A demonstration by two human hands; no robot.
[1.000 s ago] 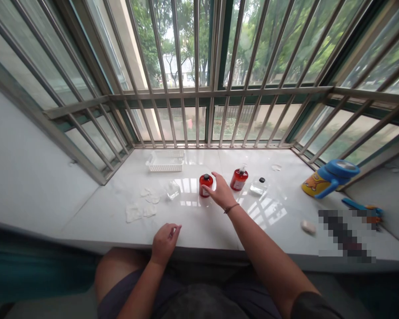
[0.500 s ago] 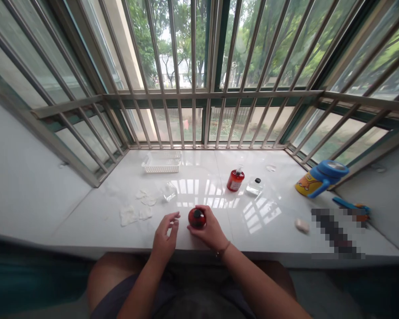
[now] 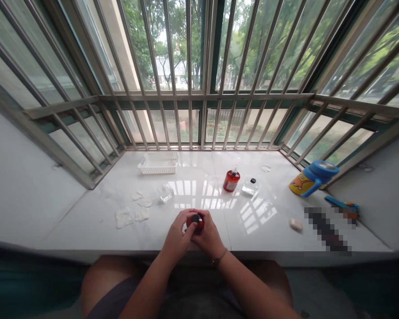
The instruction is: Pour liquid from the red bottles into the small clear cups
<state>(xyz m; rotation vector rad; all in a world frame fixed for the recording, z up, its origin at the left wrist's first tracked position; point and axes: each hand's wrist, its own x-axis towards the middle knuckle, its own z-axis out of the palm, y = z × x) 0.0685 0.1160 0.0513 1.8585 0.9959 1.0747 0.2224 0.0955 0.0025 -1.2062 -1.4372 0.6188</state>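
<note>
A round red bottle [image 3: 200,225] with a black top stands near the front edge of the white ledge, partly covered by fingers. My right hand [image 3: 209,233] wraps round its right side. From the left, my left hand [image 3: 182,230] closes on the same bottle, its thumb at the black top. Beyond my hands, a red pump bottle [image 3: 231,181] with a pale label stands upright beside a clear bottle [image 3: 250,187] with a black cap. A clear, crumpled-looking piece [image 3: 166,193] sits to the left.
Thin white pieces [image 3: 133,216] lie at left, with a white basket [image 3: 158,164] behind them. On the right are a blue and yellow flask [image 3: 310,179], a small pinkish block [image 3: 295,224], a blue and orange tool [image 3: 342,206] and a blurred-out dark item. Window bars [image 3: 202,97] enclose the ledge.
My left hand has moved right and taken hold of the round red bottle, with its thumb by the black top. My right hand keeps its hold. The view has shifted slightly.
</note>
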